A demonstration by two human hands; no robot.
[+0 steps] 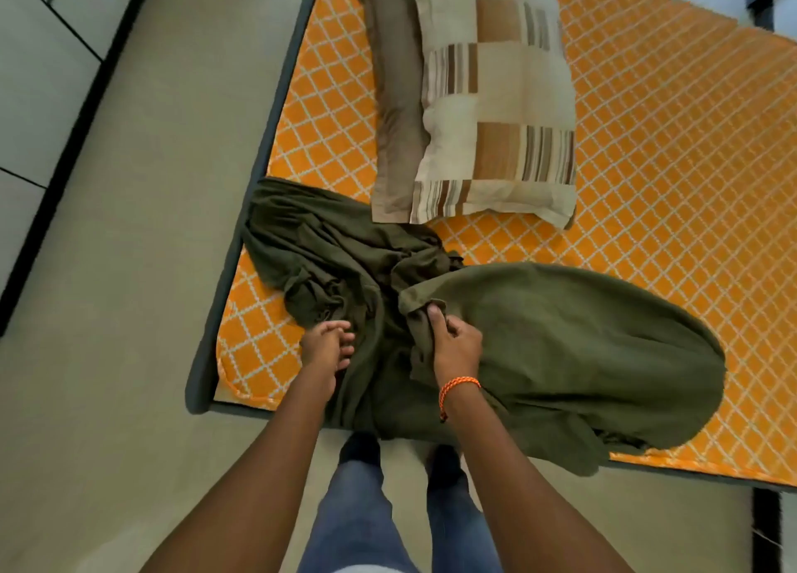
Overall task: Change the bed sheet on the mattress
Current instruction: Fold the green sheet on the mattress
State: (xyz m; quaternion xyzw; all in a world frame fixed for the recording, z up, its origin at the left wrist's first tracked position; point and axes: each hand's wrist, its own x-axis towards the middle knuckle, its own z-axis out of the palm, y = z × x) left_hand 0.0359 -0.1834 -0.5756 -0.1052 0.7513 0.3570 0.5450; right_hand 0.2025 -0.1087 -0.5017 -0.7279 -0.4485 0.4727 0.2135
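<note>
Olive sheet (539,357) bunched on the orange mattress (647,163), at its near corner.
Head view: right hand (455,348) grips a sheet fold; left hand (323,348) rests on it, fingers loosely curled. Two pillows (474,98) beyond the sheet.

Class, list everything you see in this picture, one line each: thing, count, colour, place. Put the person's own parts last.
mattress: one, orange with white lattice, on the floor.
sheet: one, olive green, bunched on the mattress's near corner.
pillows: two, one beige with brown striped patches lying over one plain brown, on the mattress beyond the sheet.
floor: pale grey, left of the mattress.
bracelet: one, orange, on the right wrist.
left hand: touches the sheet.
right hand: grips a sheet fold.
</note>
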